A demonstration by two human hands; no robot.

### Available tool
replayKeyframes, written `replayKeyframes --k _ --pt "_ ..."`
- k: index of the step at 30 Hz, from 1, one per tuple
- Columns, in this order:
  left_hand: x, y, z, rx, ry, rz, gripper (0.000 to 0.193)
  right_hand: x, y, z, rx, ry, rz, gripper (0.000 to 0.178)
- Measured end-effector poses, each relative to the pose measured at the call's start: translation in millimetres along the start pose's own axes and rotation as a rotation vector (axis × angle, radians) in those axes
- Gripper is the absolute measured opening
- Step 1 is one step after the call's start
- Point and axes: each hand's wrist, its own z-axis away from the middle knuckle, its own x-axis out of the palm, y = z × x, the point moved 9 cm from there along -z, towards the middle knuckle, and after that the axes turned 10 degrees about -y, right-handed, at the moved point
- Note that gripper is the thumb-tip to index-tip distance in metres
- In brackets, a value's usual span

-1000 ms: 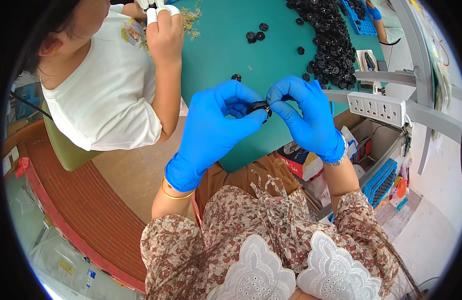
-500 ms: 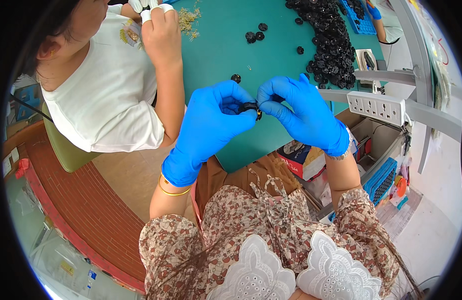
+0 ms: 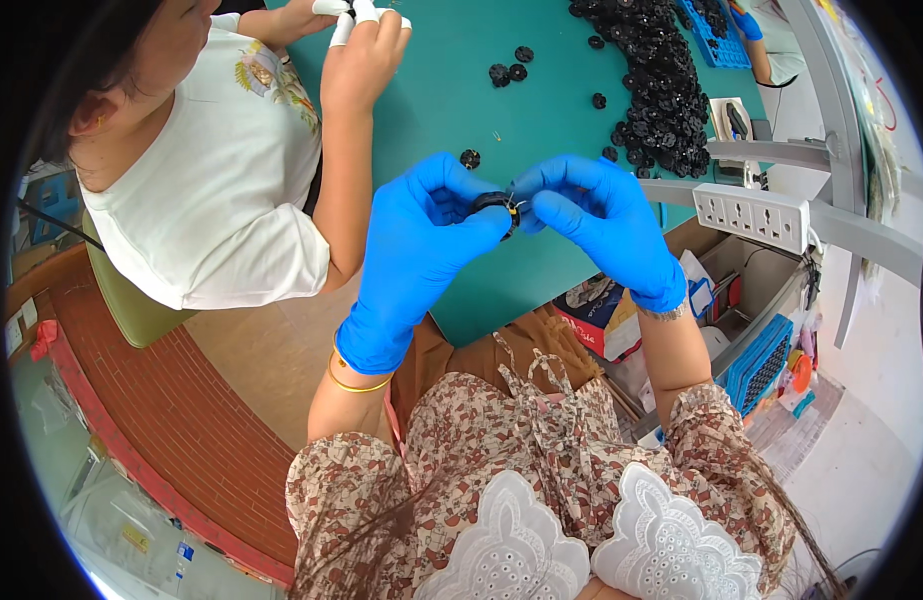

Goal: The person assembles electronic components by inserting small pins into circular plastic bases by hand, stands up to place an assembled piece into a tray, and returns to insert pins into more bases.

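My left hand, in a blue glove, pinches a small round black part between thumb and fingers above the near edge of the green table. Thin metallic wire leads and a yellowish spot show on the part's right side. My right hand, gloved in blue too, is bent in from the right, its thumb and forefinger tips close together at those leads. What lies right between those tips is too small to make out. Just beyond the hands rests a single black disc.
A big heap of black discs spreads along the table's right side, and a few lie loose. A blue tray stands beyond. Grey metal bars carry a white power strip. At left a co-worker in white works closely.
My right fingertips have shifted slightly, and the wire leads on the black part now show. The co-worker's hands moved right, over where a yellowish pile of small wires lay in view.
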Motion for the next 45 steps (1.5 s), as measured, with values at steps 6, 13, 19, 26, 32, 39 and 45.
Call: replayKeyframes --k 6,13,19,26,32,39,45 --pt "1.7 1.4 -3.3 0.026 0.038 0.029 0.014 2.2 6.8 4.3 -0.036 0.071 -0.177 0.021" --pt "2.6 -3.1 -2.8 0.0 0.0 -0.003 0.015 0.8 9.7 6.1 -0.035 0.085 -0.237 0.019" --pt "3.8 3.5 2.8 0.073 0.03 -0.091 0.014 -1.9 9.7 7.1 0.024 0.064 -0.174 0.019" --pt "1.5 3.0 7.3 0.055 0.091 -0.106 0.013 0.1 0.4 8.7 -0.063 0.092 -0.084 0.017" --pt "7.7 9.1 10.9 0.133 0.108 -0.089 0.015 2.3 -15.0 14.9 -0.138 0.154 0.175 0.01" --pt "11.9 23.2 14.7 0.234 0.05 -0.083 0.019 4.7 -33.4 17.3 -0.24 0.147 0.25 0.008" --pt "15.5 31.9 13.2 0.27 -0.05 -0.17 0.022 6.3 -31.4 8.0 -0.211 0.015 0.096 0.011"
